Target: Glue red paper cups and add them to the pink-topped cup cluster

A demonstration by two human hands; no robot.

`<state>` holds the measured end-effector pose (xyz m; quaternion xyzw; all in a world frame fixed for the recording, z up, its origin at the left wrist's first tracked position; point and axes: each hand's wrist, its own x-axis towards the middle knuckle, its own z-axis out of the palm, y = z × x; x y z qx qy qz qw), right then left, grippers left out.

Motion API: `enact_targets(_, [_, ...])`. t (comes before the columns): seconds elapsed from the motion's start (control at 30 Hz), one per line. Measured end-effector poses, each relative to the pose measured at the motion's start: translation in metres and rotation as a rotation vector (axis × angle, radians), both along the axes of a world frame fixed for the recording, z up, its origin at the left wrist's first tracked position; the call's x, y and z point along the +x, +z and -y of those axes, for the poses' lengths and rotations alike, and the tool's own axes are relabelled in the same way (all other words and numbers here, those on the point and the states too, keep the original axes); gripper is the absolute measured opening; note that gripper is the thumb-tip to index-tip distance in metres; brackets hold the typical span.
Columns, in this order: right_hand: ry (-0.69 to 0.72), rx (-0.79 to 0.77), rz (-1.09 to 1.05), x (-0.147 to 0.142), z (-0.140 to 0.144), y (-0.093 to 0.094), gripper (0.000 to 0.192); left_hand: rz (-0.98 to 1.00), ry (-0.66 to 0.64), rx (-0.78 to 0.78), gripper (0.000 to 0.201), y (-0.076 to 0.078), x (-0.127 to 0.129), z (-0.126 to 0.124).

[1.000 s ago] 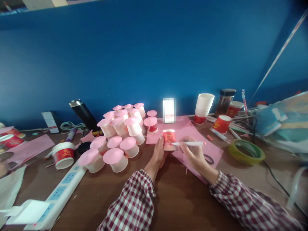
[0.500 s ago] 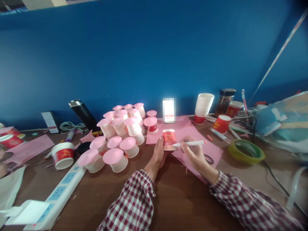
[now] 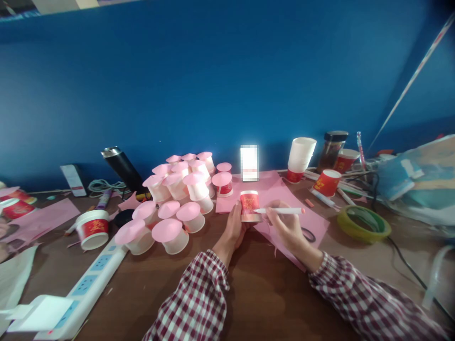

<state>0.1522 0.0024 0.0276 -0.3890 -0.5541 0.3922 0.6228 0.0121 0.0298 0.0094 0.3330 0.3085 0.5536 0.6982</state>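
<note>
Since a moment ago, almost nothing is shifting; the pen (image 3: 280,210) is lying slightly flatter. The left hand (image 3: 234,227) is gripping the upturned red cup (image 3: 249,205) on the pink sheet (image 3: 280,194), while the right hand (image 3: 286,227), just right of the cup, is pinching the pen, tip touching the cup's base.

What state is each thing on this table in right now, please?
left hand: gripping the red cup
red cup: upside down on the pink paper
right hand: holding the pen
pen: level, tip at the cup
pink paper: flat
pink-topped cups: inverted, clustered
jar: lidded
white cups: stacked
</note>
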Motion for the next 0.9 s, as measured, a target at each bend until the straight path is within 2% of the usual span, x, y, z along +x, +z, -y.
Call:
enact_targets(0.3, [0.040, 0.005, 0.052, 0.0009, 0.0030, 0.0045, 0.026, 0.019, 0.048, -0.035, 0.054, 0.0029, 0.0011, 0.0008])
enact_targets(0.9, [0.024, 0.024, 0.108, 0.0014, 0.0013, 0.0046, 0.023, -0.007, 0.014, 0.015, 0.050, 0.0012, 0.0009, 0.0009])
